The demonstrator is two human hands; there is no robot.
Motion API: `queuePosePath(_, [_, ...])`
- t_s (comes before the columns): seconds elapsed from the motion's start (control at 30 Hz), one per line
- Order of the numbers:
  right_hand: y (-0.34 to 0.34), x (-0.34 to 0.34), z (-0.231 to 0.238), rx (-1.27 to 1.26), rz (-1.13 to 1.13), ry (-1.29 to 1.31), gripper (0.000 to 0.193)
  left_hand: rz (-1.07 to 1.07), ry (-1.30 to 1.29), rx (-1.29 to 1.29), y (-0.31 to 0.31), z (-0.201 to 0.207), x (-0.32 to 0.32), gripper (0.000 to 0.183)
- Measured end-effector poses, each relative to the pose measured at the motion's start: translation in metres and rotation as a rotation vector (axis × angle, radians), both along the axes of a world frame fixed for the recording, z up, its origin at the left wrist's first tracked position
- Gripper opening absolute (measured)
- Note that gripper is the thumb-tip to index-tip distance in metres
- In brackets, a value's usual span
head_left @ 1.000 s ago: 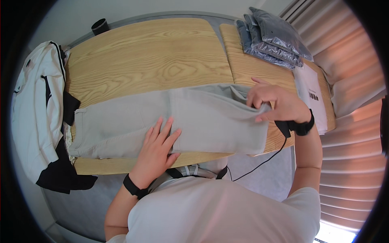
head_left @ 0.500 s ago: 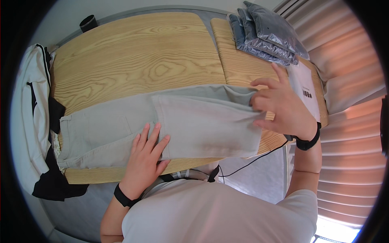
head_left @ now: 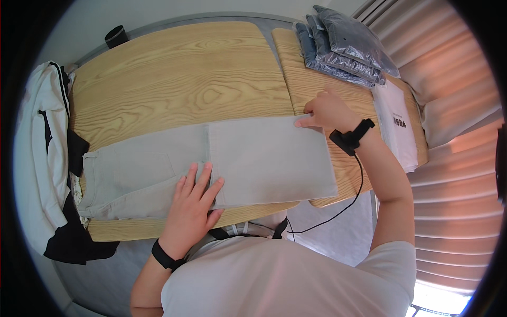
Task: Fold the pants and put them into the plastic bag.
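Note:
Pale grey trousers (head_left: 266, 161) lie lengthwise along the near side of the table, waistband at the left, legs folded back over themselves toward the waist. My left hand (head_left: 191, 211) rests on them with its fingers stretched out, beside the edge of the folded-over part. At the far right corner of the fold, my right hand (head_left: 330, 112) pinches the cloth between thumb and fingers. The folded part looks mostly flat, with straight edges. Each wrist wears a black band.
Bagged dark garments (head_left: 354, 45) are stacked at the far right, with white plastic packages (head_left: 393, 124) nearer. White and black clothing (head_left: 45, 153) hangs at the left edge. A black cup (head_left: 115, 37) stands far left. A black cable (head_left: 338, 215) runs from the right wrist.
My right hand has moved left and away from me, closing on the far corner of the trousers. The rumpled upper leg is now pulled flat and square. My left hand has stayed in place.

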State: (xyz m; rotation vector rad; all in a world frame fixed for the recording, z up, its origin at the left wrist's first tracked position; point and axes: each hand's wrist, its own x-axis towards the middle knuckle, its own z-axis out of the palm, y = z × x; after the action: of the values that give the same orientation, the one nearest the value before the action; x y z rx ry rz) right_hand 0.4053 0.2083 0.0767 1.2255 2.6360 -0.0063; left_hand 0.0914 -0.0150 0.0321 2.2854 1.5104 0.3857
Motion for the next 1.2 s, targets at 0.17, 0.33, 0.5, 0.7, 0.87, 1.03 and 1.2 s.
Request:
queuePosePath(0.17, [0.026,0.008,0.008,-0.442,-0.132,0.132,0.041,0.002,-0.008,0.006,0.000,-0.001,0.000,0.058])
queuePosePath(0.33, [0.017,0.014,0.000,-0.756,-0.263,0.607,0.042,0.009,-0.019,-0.001,-0.003,-0.004,-0.003,0.058])
queuePosePath(0.5, [0.021,0.003,-0.003,-0.616,-0.310,0.158,0.044,0.001,-0.015,0.018,-0.003,-0.002,0.000,0.059])
queuePosePath(0.7, [0.022,0.039,-0.013,0.105,-0.119,0.082,0.027,-0.018,-0.045,0.023,0.000,-0.007,0.000,0.062])
queuePosePath(0.87, [-0.074,0.017,0.002,-0.025,-0.030,0.461,0.040,-0.009,-0.016,0.014,-0.002,-0.009,-0.001,0.062])
queuePosePath(1.03, [-0.146,0.022,-0.032,-0.012,-0.146,0.092,0.057,-0.035,0.015,0.044,0.001,-0.007,0.002,0.063])
queuePosePath(1.2, [-0.144,0.023,-0.028,-0.111,-0.134,0.259,0.059,-0.042,0.030,0.058,0.000,-0.005,0.000,0.061])
